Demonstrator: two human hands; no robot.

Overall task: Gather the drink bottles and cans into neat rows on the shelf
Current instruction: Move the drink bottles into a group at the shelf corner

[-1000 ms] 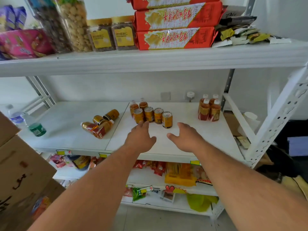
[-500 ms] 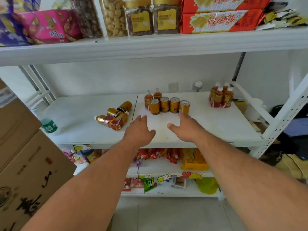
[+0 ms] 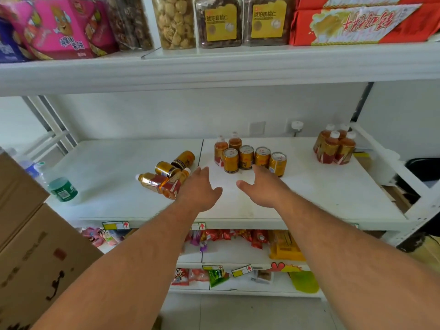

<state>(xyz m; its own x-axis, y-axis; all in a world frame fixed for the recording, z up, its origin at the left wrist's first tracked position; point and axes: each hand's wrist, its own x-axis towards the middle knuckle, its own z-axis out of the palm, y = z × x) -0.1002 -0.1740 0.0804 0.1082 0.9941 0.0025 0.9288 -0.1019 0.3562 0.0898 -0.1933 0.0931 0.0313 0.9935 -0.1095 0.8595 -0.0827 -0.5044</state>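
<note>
over the shelf (image 3: 333,198), both hands spread, holding nothing

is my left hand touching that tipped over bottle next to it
Cannot tell. In the head view the left hand overlaps the edge of the tipped bottle, so neither contact nor a gap shows plainly.
</note>
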